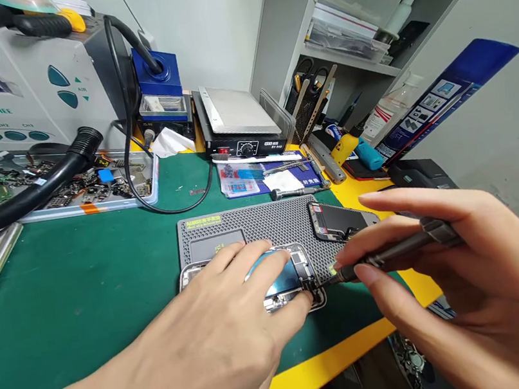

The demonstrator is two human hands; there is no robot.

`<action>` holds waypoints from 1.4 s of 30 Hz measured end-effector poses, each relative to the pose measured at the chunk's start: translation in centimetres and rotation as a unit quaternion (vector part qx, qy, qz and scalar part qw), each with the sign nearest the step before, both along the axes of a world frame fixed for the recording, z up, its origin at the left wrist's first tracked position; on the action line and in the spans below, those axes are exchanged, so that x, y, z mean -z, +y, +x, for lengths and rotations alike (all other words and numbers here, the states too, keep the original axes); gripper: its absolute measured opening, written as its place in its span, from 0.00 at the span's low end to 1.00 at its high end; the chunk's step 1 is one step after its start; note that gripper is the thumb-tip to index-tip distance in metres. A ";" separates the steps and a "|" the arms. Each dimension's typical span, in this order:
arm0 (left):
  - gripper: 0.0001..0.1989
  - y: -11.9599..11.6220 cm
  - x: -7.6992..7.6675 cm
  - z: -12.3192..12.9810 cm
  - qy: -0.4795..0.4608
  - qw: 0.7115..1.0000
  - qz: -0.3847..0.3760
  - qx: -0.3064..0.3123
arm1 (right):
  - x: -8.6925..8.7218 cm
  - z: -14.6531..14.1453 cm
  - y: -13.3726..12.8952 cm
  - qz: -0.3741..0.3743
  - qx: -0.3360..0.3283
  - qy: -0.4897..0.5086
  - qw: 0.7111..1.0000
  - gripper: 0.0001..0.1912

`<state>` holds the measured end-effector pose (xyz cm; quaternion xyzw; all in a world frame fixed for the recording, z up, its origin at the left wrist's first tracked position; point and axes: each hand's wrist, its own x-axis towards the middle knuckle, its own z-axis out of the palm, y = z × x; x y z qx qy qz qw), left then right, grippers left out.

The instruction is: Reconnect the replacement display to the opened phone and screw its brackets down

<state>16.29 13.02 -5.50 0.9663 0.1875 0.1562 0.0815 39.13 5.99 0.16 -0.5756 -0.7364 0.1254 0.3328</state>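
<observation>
Your bare left hand (224,317) lies close in front of you, fingers spread across the silver-rimmed phone body (281,276), its blue-covered battery and circuitry exposed; your thumb rests at its near right corner. Your bare right hand (484,258), to the right of the phone body, holds the slim dark-grey metal screwdriver (401,248) between thumb and fingers, like a pen.

From your right hand, the phone body lies to the left, its long axis running sideways across your view. The screwdriver slants down leftward to its right end, just beside your left thumb; whether the tip touches anything, you cannot tell. Your left hand is the nearer one, directly over it.

The grey dimpled rubber mat (273,218) shows beyond the phone body, and the black rectangular screen panel (345,217) lies on that mat, beyond the phone body's right end.
</observation>
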 end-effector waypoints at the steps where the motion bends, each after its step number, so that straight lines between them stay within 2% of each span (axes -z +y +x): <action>1: 0.20 0.0 0.1 0.0 -0.002 1.000 -0.002 0.000 | 0.0 0.0 0.0 0.000 0.003 0.005 1.000 0.34; 7: 0.21 -0.1 0.1 -0.2 -0.006 1.000 -0.001 -0.002 | -0.1 -0.1 -0.2 0.007 0.019 0.027 0.999 0.33; 11: 0.22 0.0 0.0 -0.3 -0.010 0.999 -0.030 -0.002 | -0.4 0.1 -0.2 -0.009 0.026 0.037 0.999 0.36; 14: 0.18 0.0 0.0 -0.5 -0.037 0.998 -0.046 -0.012 | -0.7 -0.1 0.0 0.008 0.047 0.040 0.998 0.33; 18: 0.11 -0.2 -0.4 -0.4 -0.121 0.988 -0.091 -0.044 | -1.1 -0.2 0.2 0.030 0.087 0.068 0.993 0.27; 24: 0.03 -0.7 -0.9 0.9 -0.189 0.964 -0.163 -0.093 | -1.4 -0.3 0.8 0.003 0.067 0.161 0.985 0.23; 30: 0.04 -1.1 -0.7 1.2 -0.213 0.959 -0.148 -0.114 | -1.1 -0.5 0.6 0.012 0.053 0.172 0.984 0.24; 36: 0.09 -1.2 -0.8 1.2 -0.211 0.963 -0.132 -0.102 | -1.1 -0.7 0.4 0.008 0.046 0.177 0.983 0.25; 42: 0.09 -1.2 -0.8 1.4 -0.215 0.963 -0.134 -0.091 | -1.3 -0.8 0.5 0.010 0.043 0.179 0.983 0.23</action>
